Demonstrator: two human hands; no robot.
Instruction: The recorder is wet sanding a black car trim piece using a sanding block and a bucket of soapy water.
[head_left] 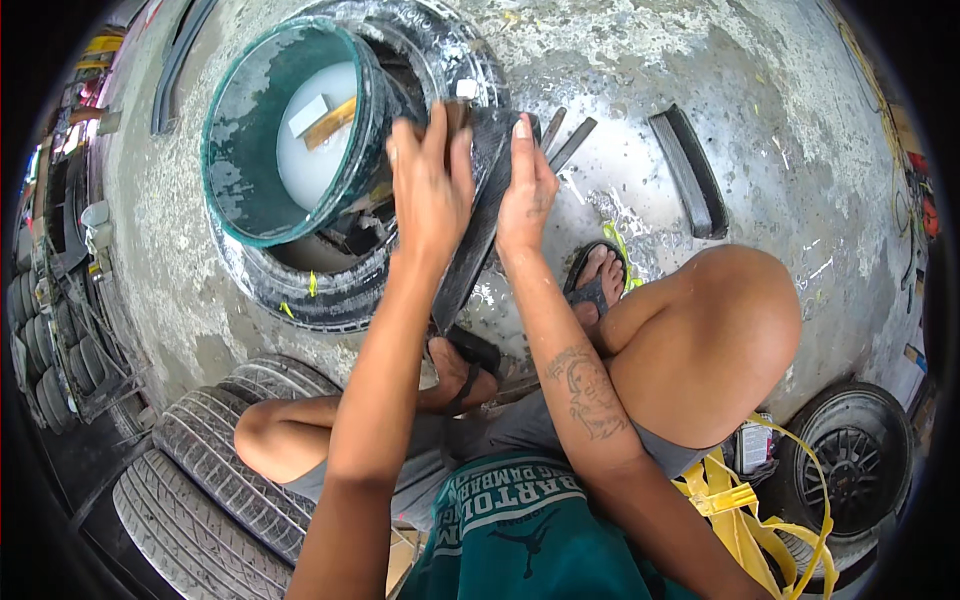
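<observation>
Across the upper middle of the head view, a long, dark, flat rubber-like strip [472, 250] slants between the hands, its lower end near the left foot. The right hand [527, 195] pinches its right edge near the upper end, thumb uppermost. The left hand [430, 185] is motion-blurred, fingers parted and bent beside a small brown object [457, 118]; whether it grips this cannot be determined.

Judged by appearance, the strip should be fairly light, tough and springy rather than fragile; wet patches nearby suggest a slippery surface. Recommended hold: both long edges, near an end, bracing against flex.

Left of it, a round green bucket [236, 165] containing whitish liquid [325, 170] stands within a large black tyre [455, 55]. Rightward, a curved black ribbed strip [678, 175] lies on the grey concrete floor [780, 130].
</observation>
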